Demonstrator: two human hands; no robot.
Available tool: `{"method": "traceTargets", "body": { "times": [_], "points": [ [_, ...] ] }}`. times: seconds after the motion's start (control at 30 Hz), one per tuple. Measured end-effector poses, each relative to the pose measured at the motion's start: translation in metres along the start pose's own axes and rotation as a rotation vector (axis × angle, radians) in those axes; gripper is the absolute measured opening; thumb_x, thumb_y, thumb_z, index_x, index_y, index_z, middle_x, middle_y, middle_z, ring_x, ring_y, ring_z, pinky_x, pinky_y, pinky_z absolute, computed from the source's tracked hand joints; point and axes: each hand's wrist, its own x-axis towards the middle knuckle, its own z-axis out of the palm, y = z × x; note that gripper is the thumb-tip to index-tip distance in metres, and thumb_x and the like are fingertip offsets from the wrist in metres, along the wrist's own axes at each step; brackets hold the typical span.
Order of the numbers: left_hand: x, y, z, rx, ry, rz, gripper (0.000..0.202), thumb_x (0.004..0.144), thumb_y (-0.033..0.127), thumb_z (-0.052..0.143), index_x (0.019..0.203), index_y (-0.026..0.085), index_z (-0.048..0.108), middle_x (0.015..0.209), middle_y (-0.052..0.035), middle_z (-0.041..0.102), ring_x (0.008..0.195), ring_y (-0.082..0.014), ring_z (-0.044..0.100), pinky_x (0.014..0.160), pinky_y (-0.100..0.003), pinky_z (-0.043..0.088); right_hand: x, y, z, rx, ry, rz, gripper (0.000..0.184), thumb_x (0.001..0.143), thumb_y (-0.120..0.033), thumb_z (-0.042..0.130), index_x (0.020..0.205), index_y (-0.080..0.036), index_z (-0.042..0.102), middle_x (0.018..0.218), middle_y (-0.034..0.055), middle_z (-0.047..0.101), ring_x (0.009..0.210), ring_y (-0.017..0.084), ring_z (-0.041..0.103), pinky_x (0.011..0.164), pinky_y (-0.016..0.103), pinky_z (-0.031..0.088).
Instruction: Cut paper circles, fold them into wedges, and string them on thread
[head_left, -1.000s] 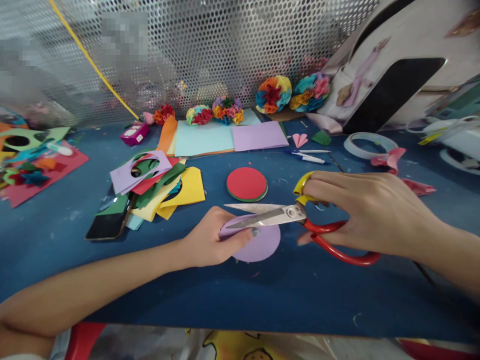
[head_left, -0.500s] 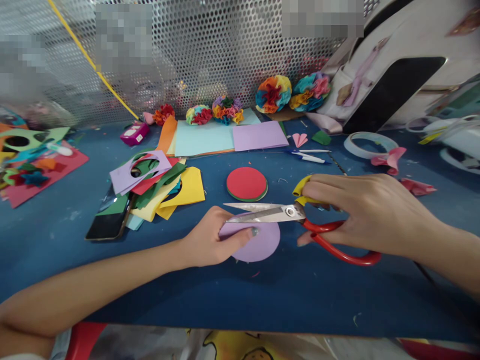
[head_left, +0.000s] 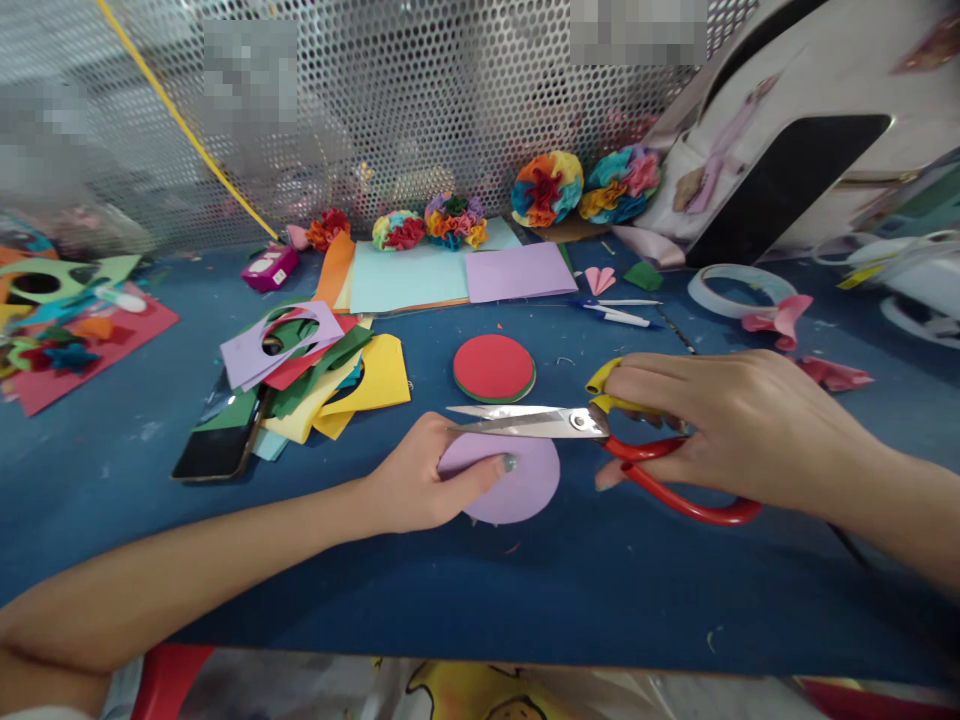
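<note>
My left hand [head_left: 424, 475] pinches a lilac paper circle [head_left: 525, 485] at its left side, thumb on top and fingers underneath. In my right hand [head_left: 720, 420] is a pair of scissors [head_left: 551, 422] with one red handle and one wrapped in yellow. The blades point left, nearly closed, along the circle's upper edge. Just beyond them a red paper circle [head_left: 493, 366] lies on the table, with a green edge showing under it.
Paper offcuts with round holes [head_left: 367, 385] and a phone [head_left: 217, 450] lie to the left. Behind are light blue sheets [head_left: 409, 278], a lilac sheet [head_left: 520, 272], pens [head_left: 619, 314] and ruffled paper flowers [head_left: 547, 188]. A tape roll [head_left: 739, 290] sits right, before a bag [head_left: 682, 170].
The scissor blades have closed a little, the lower blade moving up toward the other. Both hands and the lilac circle stay almost in place.
</note>
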Motion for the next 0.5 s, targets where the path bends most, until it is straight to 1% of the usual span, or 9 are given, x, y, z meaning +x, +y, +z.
{"method": "traceTargets", "body": {
  "times": [0.03,0.07,0.13,0.2,0.23,0.3,0.37,0.43,0.5],
  "points": [
    [0.0,0.001,0.0,-0.016,-0.006,-0.007,0.02,0.093,0.029,0.062,0.088,0.014,0.075,0.077,-0.0044,0.072,0.069,-0.0163,0.062,0.064,-0.023,0.054,-0.001,0.0,0.001,-0.003,0.005,0.001,0.042,0.103,-0.061,0.05,0.088,-0.022,0.055,0.077,-0.0002,0.065,0.057,0.015,0.061,0.049,0.031,0.022],
    [0.001,0.002,0.0,-0.029,-0.017,-0.022,0.022,0.093,0.029,0.061,0.079,0.014,0.072,0.069,-0.0027,0.067,0.064,-0.0143,0.059,0.059,-0.022,0.051,-0.002,0.0,0.001,0.002,0.013,0.01,0.041,0.103,-0.06,0.05,0.087,-0.022,0.053,0.076,-0.0006,0.064,0.056,0.014,0.059,0.049,0.031,0.023],
    [0.001,0.003,-0.001,-0.048,-0.044,-0.071,0.035,0.093,0.029,0.061,0.062,0.015,0.058,0.053,0.002,0.048,0.05,-0.009,0.043,0.045,-0.018,0.037,-0.003,0.0,0.002,0.06,0.051,0.056,0.045,0.103,-0.062,0.05,0.081,-0.022,0.048,0.069,-0.0023,0.057,0.053,0.012,0.05,0.05,0.03,0.025],
    [0.0,0.002,-0.001,-0.067,-0.055,-0.111,0.043,0.092,0.03,0.062,0.054,0.017,0.047,0.049,0.0048,0.034,0.046,-0.0064,0.03,0.038,-0.018,0.024,-0.003,0.002,0.001,0.152,0.101,0.151,0.054,0.099,-0.07,0.052,0.074,-0.023,0.041,0.061,-0.0045,0.046,0.051,0.011,0.039,0.049,0.028,0.027],
    [0.0,0.002,-0.001,-0.081,-0.052,-0.12,0.044,0.091,0.03,0.063,0.054,0.017,0.046,0.049,0.005,0.033,0.046,-0.0059,0.029,0.038,-0.018,0.022,-0.002,0.003,0.001,0.202,0.119,0.21,0.058,0.095,-0.074,0.054,0.073,-0.023,0.039,0.059,-0.0052,0.041,0.051,0.011,0.036,0.049,0.027,0.028],
    [0.0,0.001,-0.001,-0.136,-0.038,-0.159,0.042,0.09,0.032,0.066,0.055,0.016,0.051,0.048,0.0043,0.038,0.045,-0.0061,0.035,0.037,-0.016,0.026,-0.001,0.006,0.0,0.302,0.142,0.328,0.062,0.089,-0.078,0.06,0.07,-0.023,0.039,0.058,-0.0055,0.039,0.051,0.011,0.035,0.049,0.027,0.03],
    [0.0,0.001,0.0,-0.237,-0.029,-0.23,0.038,0.09,0.036,0.07,0.061,0.013,0.061,0.049,0.0016,0.051,0.043,-0.0081,0.048,0.038,-0.016,0.037,0.002,0.006,0.0,0.459,0.134,0.436,0.06,0.085,-0.075,0.068,0.07,-0.023,0.043,0.06,-0.0045,0.044,0.051,0.011,0.039,0.049,0.027,0.032],
    [-0.001,0.002,0.001,-0.359,-0.02,-0.313,0.035,0.088,0.041,0.075,0.07,0.011,0.07,0.056,-0.0034,0.065,0.048,-0.0127,0.062,0.043,-0.018,0.05,0.005,0.002,0.002,0.721,0.094,0.521,0.051,0.086,-0.068,0.071,0.074,-0.022,0.05,0.065,-0.0025,0.052,0.052,0.012,0.046,0.048,0.027,0.037],
    [0.0,0.003,0.003,-0.45,0.006,-0.361,0.038,0.086,0.048,0.077,0.078,0.011,0.074,0.064,-0.0067,0.072,0.052,-0.0161,0.068,0.047,-0.021,0.056,0.008,-0.007,0.007,1.045,0.001,0.564,0.042,0.089,-0.061,0.069,0.084,-0.022,0.055,0.076,0.0019,0.064,0.054,0.014,0.056,0.047,0.028,0.045]
  ]
}}
